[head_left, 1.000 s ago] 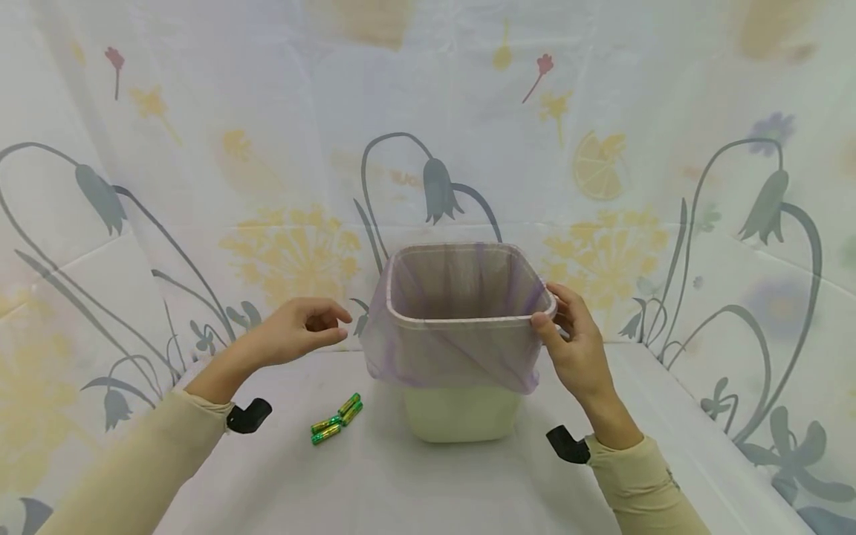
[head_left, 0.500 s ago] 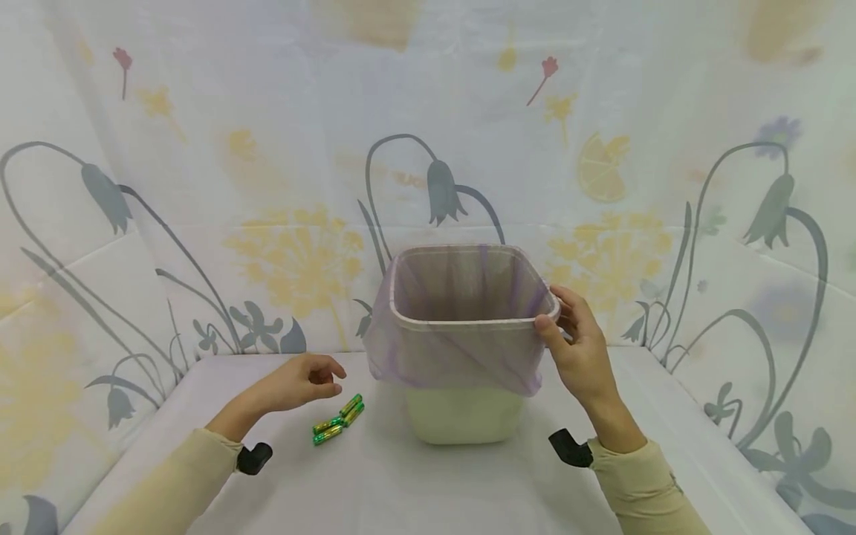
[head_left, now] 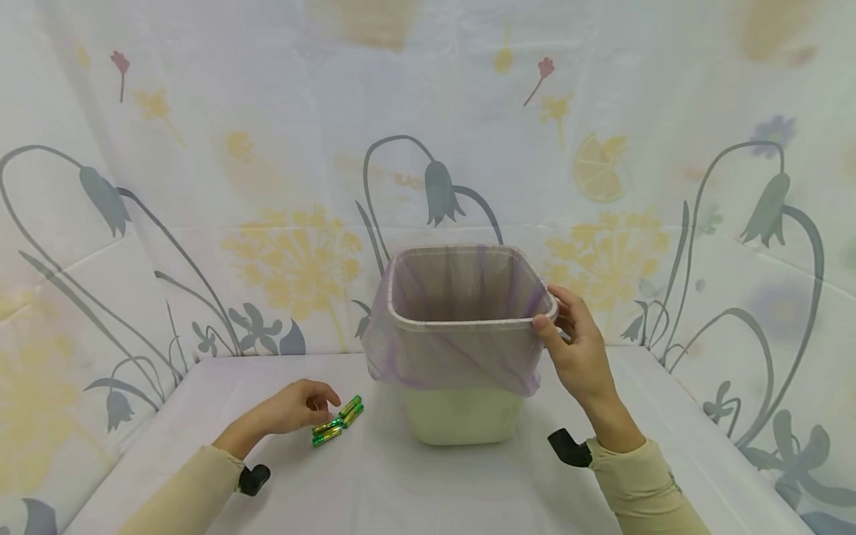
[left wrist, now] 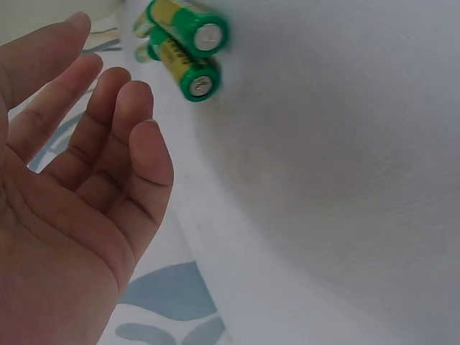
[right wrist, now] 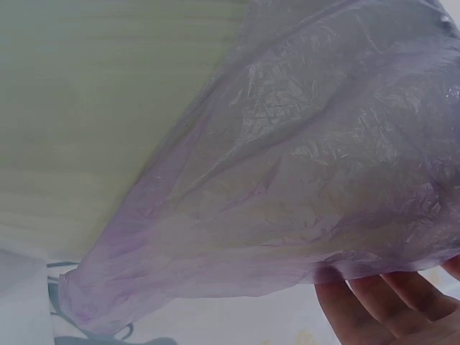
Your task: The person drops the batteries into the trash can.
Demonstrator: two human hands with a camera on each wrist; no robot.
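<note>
A pale green trash bin (head_left: 463, 417) stands upright on the white table, lined with a thin purple plastic bag (head_left: 461, 360) folded out over its rim. My right hand (head_left: 580, 353) holds the bin's right corner, thumb at the rim and fingers along the side; in the right wrist view its fingertips touch the bag. Several green and gold batteries (head_left: 328, 435) lie grouped left of the bin. Beside them hovers my left hand (head_left: 297, 410), fingers loosely bent and holding nothing. In the left wrist view the batteries (left wrist: 188, 77) are just past the fingertips.
A white table surface (head_left: 401, 494) stretches around the bin. Behind and at both sides hangs a cloth (head_left: 455, 96) printed with flowers. A black wrist mount (head_left: 254, 479) sits at the left cuff, and another mount (head_left: 570, 448) at the right.
My left hand has come down from beside the bin's upper part to the batteries. The right hand stays at the bin's rim, and the batteries have not moved.
</note>
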